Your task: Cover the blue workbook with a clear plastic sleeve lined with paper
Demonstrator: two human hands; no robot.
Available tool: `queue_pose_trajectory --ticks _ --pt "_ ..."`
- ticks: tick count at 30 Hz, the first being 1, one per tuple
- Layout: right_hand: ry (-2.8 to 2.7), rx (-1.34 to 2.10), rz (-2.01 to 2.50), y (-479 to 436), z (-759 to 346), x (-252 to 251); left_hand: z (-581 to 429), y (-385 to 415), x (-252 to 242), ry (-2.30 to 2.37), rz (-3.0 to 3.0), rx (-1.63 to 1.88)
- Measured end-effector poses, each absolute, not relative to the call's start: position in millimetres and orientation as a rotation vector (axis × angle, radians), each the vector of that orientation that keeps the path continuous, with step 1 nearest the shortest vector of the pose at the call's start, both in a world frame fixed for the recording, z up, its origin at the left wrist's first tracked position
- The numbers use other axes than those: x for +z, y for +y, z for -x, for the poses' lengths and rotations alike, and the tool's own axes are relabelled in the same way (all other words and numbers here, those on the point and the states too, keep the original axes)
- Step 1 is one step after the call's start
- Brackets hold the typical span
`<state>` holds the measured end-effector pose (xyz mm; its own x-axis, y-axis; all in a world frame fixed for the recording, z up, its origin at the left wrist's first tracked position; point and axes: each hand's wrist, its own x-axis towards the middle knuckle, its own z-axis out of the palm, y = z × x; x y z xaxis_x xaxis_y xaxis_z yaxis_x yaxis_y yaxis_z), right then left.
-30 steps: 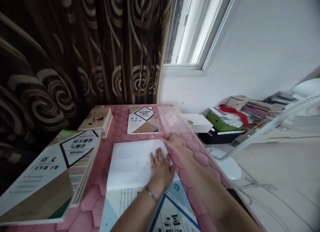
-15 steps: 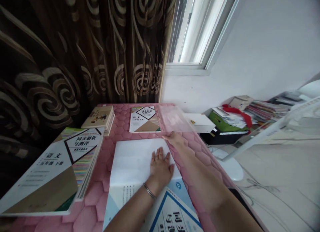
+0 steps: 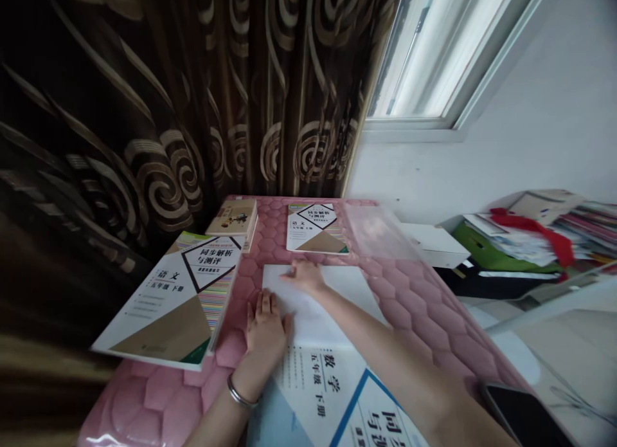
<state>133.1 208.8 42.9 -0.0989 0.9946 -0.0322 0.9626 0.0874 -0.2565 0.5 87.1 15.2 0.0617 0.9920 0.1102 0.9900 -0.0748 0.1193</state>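
An open workbook [image 3: 337, 395] lies on the pink quilted table [image 3: 414, 299] with its white inner flap [image 3: 332, 292] spread towards the far side. My left hand [image 3: 264, 326] lies flat with fingers stretched out on the flap's left edge; a metal bangle is on its wrist. My right hand [image 3: 303, 276] reaches over the flap and presses its far left part, fingers extended.
A stack of workbooks [image 3: 178, 299] lies at the left, a small book pile [image 3: 234, 218] and another workbook [image 3: 315, 228] at the far side, a clear plastic sleeve [image 3: 378, 231] beside it. A phone [image 3: 523, 415] lies at the near right. Cluttered books and boxes [image 3: 520, 238] sit right.
Both hands have slid left across the white flap, from its right edge to its left edge. The view has swung to the left.
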Motion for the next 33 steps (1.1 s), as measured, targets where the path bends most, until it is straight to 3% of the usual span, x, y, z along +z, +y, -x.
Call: queue_pose_trajectory --ticks 5,18,25,33 --pt "-2.245 0.416 1.979 219.8 -82.5 40.1 -3.9 85.7 8.2 2.138 -2.272 0.336" --pt "-2.317 0.543 2.033 230.9 -70.7 42.2 -3.2 85.4 9.8 2.146 -2.268 0.342" --pt "-2.222 0.364 2.062 252.8 -65.5 40.7 -1.4 85.2 3.6 2.145 -2.306 0.35" --pt "-2.27 0.298 1.993 233.3 -164.3 53.9 1.5 85.4 5.9 2.128 -2.347 0.376"
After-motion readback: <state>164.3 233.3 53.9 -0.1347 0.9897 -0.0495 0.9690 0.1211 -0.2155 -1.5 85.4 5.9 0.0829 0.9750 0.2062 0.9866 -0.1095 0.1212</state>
